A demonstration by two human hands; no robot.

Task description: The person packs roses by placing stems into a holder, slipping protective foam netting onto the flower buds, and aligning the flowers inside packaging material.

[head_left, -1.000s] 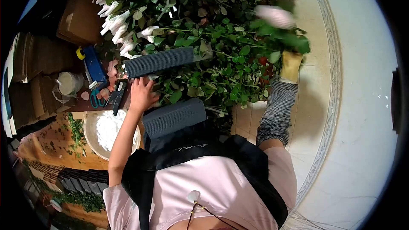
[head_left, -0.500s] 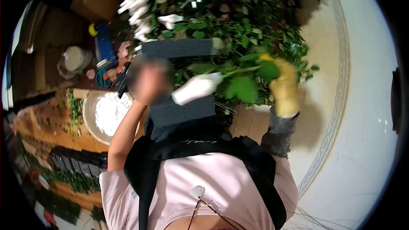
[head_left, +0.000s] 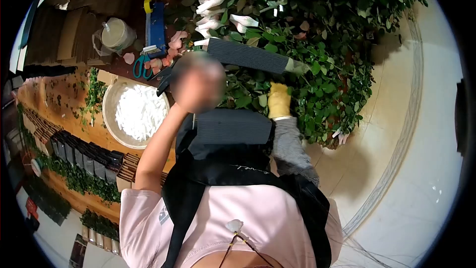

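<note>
My left hand (head_left: 198, 82), bare and blurred over, is between two dark ribbed sheets; its fingers and anything in them cannot be made out. My right hand (head_left: 280, 100), in a yellow glove, has its fingers curled down among the leafy stems (head_left: 322, 64); whatever they hold is hidden. Beyond the hands lies one ribbed sheet (head_left: 248, 55), with a white-sleeved flower head at its left end. A second ribbed sheet (head_left: 233, 126) lies nearer my black apron (head_left: 223, 161). Several flower heads in white mesh sleeves (head_left: 210, 4) are lined up at the far side.
Left of my left hand stands a round basket (head_left: 110, 124) of white mesh sleeves (head_left: 141, 111). Teal scissors (head_left: 143, 67), a blue tape dispenser (head_left: 155, 27), pink petals (head_left: 176, 39) and a white tub (head_left: 118, 33) lie farther off. Cardboard (head_left: 74, 30) is stacked at the far left.
The white-sleeved flower that my gloved right hand held by its stem is no longer visible there. That hand has moved left and in towards the sheets. The view has shifted.
</note>
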